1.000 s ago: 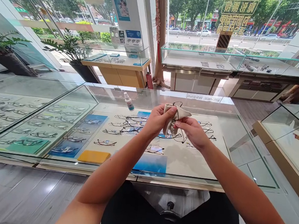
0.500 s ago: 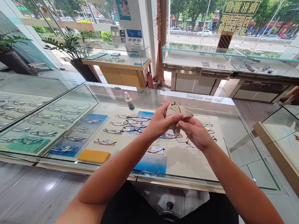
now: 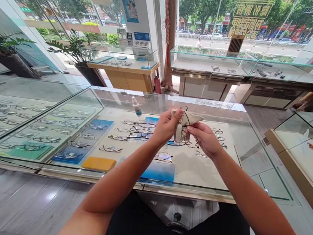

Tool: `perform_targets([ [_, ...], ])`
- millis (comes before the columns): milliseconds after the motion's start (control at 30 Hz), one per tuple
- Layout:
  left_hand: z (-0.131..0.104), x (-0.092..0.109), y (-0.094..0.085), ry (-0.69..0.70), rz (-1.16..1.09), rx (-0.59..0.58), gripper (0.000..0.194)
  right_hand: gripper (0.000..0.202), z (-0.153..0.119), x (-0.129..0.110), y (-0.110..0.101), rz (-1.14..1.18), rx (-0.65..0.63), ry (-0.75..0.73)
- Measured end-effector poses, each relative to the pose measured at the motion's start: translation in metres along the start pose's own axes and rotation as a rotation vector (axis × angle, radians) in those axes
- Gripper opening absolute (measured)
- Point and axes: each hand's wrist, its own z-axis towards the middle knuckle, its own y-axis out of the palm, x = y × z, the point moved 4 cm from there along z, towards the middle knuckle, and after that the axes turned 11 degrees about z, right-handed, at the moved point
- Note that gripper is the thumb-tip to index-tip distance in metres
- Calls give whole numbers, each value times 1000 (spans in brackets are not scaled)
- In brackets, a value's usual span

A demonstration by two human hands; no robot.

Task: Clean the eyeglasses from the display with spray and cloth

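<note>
So the thing in play is a pair of thin, dark-rimmed eyeglasses (image 3: 184, 126), up in the air at the centre of the frame, partly wrapped in a soft beige cloth with a stitched edge (image 3: 193, 118). Both are above the clear glass display table (image 3: 206, 174), not resting on it.

The left hand (image 3: 166, 126) has a closed grip on the bunched cloth and the glasses, thumb on top. The right hand (image 3: 204, 138) is pinched narrow, thumb against fingers, right at the cloth and frame; can't really tell whether it's got cloth, frame or both. The lenses are mostly hidden, fwiw.

Handling-wise, I'd guess the glasses weigh next to nothing, with a springy, skinny frame that'd bend if you twist it. Lenses are probably smooth and a bit slippery bare, and easy to smudge, so I'd steady the frame by the bridge or the rim edge, and keep the load off the arms and hinges. The cloth looks limp and foldy, no stiffness, so it's fine to pinch anywhere, and it should add some grip.

Also around: a clear spray bottle with a white top (image 3: 136, 106), left of the hands, and a flat yellow-orange rectangular block (image 3: 99, 163), lower left.
</note>
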Motion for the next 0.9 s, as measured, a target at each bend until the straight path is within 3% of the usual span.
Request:
perform_targets([
  [167,6,2,-5,9,-75,-210,49,26,0,-10,-5,35,48,-2],
  [300,5,2,-6,-7,-93,-286,43,27,-1,-10,-7,107,91,34],
  [400,3,1,-3,-1,-87,-260,47,29,-1,-8,-5,128,54,37],
  [600,-5,0,4,31,59,-40,51,33,-3,9,9,38,-93,38],
  [733,-6,1,2,61,90,90,59,34,-3,16,12,21,-87,35],
  [800,-2,0,0,42,67,45,61,33,-3,11,9,42,-49,31],
  [900,6,0,-6,12,17,-143,59,29,-2,0,3,48,-9,19],
])
